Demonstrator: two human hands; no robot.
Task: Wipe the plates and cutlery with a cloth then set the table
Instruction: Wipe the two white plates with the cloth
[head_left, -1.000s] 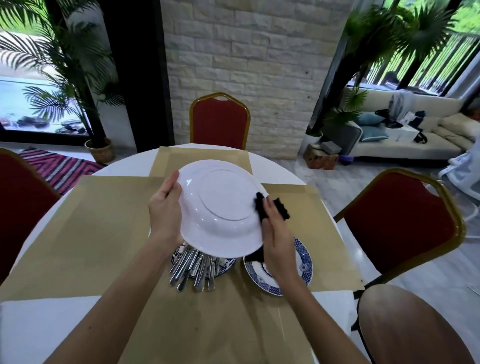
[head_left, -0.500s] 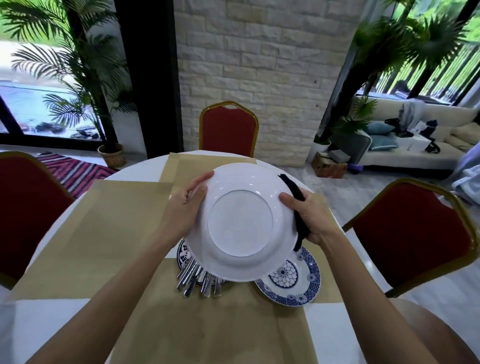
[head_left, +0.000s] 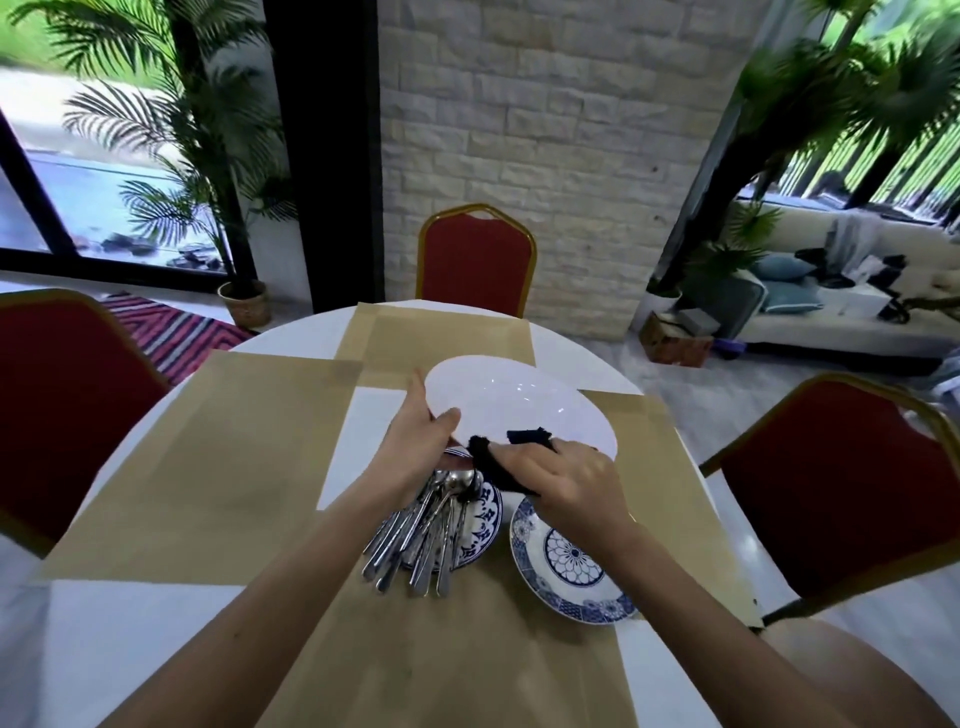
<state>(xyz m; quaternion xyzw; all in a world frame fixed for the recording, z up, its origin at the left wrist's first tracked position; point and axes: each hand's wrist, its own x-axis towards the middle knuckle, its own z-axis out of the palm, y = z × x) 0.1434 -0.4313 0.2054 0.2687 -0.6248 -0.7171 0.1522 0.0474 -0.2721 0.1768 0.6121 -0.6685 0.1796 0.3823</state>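
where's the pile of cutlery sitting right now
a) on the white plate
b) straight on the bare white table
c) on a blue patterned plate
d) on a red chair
C: the cutlery lies heaped across the left blue patterned plate, handles hanging over its rim, while the white plate is held up by the left hand and the right hand holds a dark cloth at its rim.

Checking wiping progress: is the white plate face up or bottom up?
Plate face up, tilted: no foot ring shows; left hand grips its rim, right hand holds cloth.
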